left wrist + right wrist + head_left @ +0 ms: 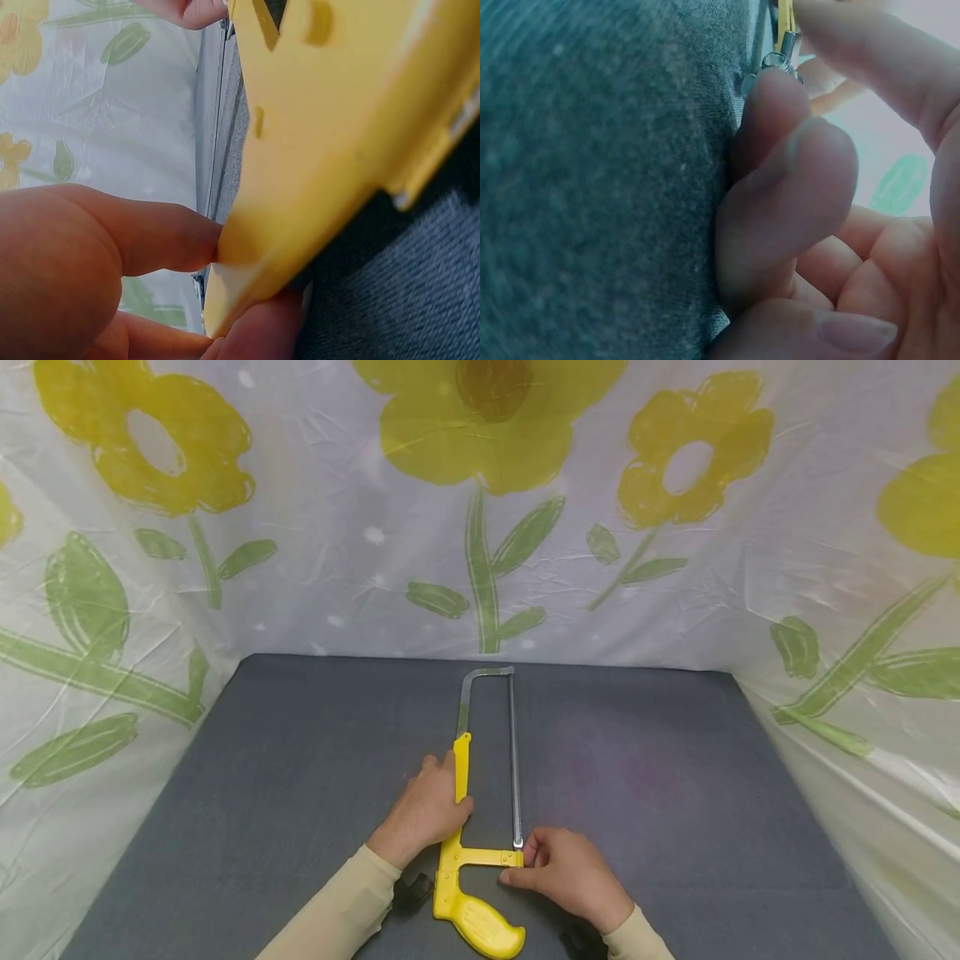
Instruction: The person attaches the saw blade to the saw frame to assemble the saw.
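On the dark cloth (315, 743), the yellow hacksaw (450, 868) was clamped by the left hand (429, 803), thumb against fingers! The right hand's (573, 870) fingers were seen curled at the wing nut (775, 58); whether pinched couldn't be told.

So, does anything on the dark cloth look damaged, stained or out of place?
Faint reddish patches on the dark grey cloth, right of the hacksaw in the head view, look odd against the grey; whether stains or light, I cannot tell. The hacksaw shows no plain damage.

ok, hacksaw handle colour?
Yellow; the handle shows best in the head view.
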Demonstrator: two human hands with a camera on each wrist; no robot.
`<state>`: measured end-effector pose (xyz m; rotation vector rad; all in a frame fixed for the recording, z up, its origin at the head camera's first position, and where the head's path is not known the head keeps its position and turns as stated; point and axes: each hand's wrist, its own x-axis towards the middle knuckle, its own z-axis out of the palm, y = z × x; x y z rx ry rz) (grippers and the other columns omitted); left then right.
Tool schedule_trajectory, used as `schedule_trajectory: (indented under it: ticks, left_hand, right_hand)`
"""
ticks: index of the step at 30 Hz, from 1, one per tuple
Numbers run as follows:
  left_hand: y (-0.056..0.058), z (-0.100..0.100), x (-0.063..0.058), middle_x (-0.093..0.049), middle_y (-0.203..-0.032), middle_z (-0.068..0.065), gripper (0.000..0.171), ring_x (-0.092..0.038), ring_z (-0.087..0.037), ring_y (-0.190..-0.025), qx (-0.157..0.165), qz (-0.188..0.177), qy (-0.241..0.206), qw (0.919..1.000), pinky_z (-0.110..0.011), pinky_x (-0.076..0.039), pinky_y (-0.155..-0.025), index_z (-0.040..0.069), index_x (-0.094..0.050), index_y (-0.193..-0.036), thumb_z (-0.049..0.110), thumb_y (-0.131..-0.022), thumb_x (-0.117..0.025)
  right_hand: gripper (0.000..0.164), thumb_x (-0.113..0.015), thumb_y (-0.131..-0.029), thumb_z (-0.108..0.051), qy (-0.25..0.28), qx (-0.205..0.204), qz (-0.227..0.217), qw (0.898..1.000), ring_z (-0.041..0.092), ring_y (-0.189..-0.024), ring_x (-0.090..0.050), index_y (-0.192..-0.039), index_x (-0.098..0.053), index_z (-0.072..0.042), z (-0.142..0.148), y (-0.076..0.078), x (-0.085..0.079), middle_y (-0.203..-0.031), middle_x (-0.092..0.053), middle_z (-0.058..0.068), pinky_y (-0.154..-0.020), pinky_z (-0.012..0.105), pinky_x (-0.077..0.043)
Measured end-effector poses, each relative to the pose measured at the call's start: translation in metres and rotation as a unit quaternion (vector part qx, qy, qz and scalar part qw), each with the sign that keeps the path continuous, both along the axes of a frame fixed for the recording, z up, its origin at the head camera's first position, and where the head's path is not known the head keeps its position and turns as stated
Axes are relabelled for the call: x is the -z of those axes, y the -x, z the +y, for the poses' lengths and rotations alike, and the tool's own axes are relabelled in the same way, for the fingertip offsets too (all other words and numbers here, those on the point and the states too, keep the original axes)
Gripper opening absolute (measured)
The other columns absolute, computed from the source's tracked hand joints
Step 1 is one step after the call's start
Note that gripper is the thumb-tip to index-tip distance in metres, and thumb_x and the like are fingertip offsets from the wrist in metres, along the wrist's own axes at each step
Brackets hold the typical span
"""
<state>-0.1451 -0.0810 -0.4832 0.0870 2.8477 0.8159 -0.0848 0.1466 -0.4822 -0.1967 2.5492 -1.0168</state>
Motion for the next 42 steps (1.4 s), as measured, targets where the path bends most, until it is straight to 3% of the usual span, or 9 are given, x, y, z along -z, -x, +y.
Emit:
schedule_trajectory:
  ticks: [25,37,42]
  left_hand:
    - [-0.001,0.0,-0.002,-0.056,-0.135,-0.029,0.084,-0.06,-0.023,-0.077,-0.006,-0.016,-0.007,0.9998,-0.034,-0.056,-0.066,-0.007,-0.038,-0.164,0.024,-0.096,-0.077]
    - [-0.001,0.001,0.0,-0.055,-0.135,-0.029,0.084,-0.061,-0.023,-0.077,-0.01,-0.018,-0.011,0.9997,-0.033,-0.055,-0.063,-0.007,-0.038,-0.164,0.022,-0.096,-0.077]
    - [-0.001,0.001,-0.001,-0.055,-0.137,-0.03,0.083,-0.061,-0.024,-0.076,-0.007,-0.018,-0.008,0.9998,-0.034,-0.056,-0.064,-0.007,-0.038,-0.164,0.023,-0.096,-0.077]
  right_hand:
    - [0.022,-0.084,-0.082,-0.03,0.016,-0.037,0.039,0.998,0.004,-0.054,-0.045,-0.08,-0.064,-0.023,0.004,0.002,0.004,-0.062,-0.053,-0.012,-0.052,0.024,-0.035]
    - [0.015,-0.08,-0.087,-0.02,0.095,-0.045,-0.028,0.994,0.008,-0.052,-0.049,-0.087,-0.066,-0.015,0.011,0.005,0.004,-0.066,-0.06,-0.007,-0.048,0.026,-0.041]
    - [0.014,-0.08,-0.088,-0.019,0.1,-0.043,-0.043,0.993,0.009,-0.053,-0.05,-0.089,-0.067,-0.014,0.012,0.006,0.003,-0.068,-0.061,-0.006,-0.048,0.027,-0.042]
